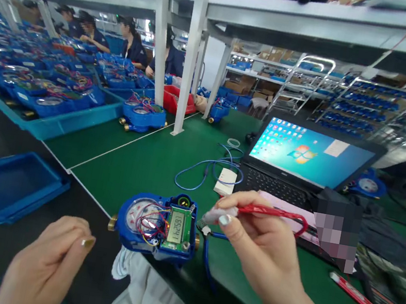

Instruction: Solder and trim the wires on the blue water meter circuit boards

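Note:
A blue water meter [156, 225] sits at the near edge of the green bench, its cover off, showing a green circuit board with a lit display and red and yellow wires. My right hand [263, 246] pinches a grey plug on a red cable [274, 213], its tip just right of the meter. My left hand [48, 261] hovers lower left of the meter with a small brass part [88, 242] between its fingertips.
An open laptop [303, 162] stands behind my right hand, with a white adapter [225, 181] and blue cable beside it. A red pen [355, 295] lies at right. An empty blue tray [4, 185] sits left. Trays of blue meters [41, 87] and seated workers fill the far left.

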The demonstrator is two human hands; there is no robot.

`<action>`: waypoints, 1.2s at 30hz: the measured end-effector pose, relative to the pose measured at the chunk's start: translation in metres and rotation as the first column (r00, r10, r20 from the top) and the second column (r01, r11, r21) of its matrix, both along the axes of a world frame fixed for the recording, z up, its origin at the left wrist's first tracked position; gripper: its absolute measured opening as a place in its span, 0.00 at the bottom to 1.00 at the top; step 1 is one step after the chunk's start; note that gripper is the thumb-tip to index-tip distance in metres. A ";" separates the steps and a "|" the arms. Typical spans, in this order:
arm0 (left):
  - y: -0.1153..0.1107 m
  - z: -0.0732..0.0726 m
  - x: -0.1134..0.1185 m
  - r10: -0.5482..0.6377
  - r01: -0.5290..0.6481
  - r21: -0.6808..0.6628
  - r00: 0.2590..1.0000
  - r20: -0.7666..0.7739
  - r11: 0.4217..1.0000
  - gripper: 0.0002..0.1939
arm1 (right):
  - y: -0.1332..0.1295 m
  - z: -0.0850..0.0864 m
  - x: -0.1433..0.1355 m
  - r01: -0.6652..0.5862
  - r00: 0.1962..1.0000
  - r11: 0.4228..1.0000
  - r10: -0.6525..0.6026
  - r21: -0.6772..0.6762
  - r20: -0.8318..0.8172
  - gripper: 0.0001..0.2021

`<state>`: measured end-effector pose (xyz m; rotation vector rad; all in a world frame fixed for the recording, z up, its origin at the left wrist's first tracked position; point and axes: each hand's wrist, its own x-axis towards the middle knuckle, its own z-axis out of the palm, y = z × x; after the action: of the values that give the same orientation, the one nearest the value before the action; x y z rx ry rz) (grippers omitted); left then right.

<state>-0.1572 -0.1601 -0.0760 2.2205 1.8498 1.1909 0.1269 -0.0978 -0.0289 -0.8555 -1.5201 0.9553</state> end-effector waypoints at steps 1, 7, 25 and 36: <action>-0.002 -0.005 -0.010 0.021 -0.023 -0.032 0.999 -0.047 0.999 0.14 | -0.001 -0.001 -0.001 -0.027 0.999 1.000 0.027 -0.001 0.046 0.02; 0.001 0.006 -0.001 0.134 -0.136 -0.001 0.983 -0.125 0.991 0.21 | -0.005 -0.005 -0.013 -0.106 0.945 0.994 0.094 0.022 0.312 0.03; 0.028 0.018 0.069 -0.368 0.301 -0.242 0.877 -0.309 0.922 0.45 | -0.007 -0.008 -0.018 -0.299 0.823 0.953 0.280 -0.043 0.494 0.08; 0.028 0.016 0.068 -0.369 0.308 -0.234 0.881 -0.295 0.922 0.40 | -0.007 -0.005 -0.020 -0.342 0.794 0.940 0.289 0.000 0.535 0.07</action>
<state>-0.0887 -0.1324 -0.0596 2.6168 1.4802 0.5915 0.1073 -0.1046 -0.0342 -0.8490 -2.2279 0.9128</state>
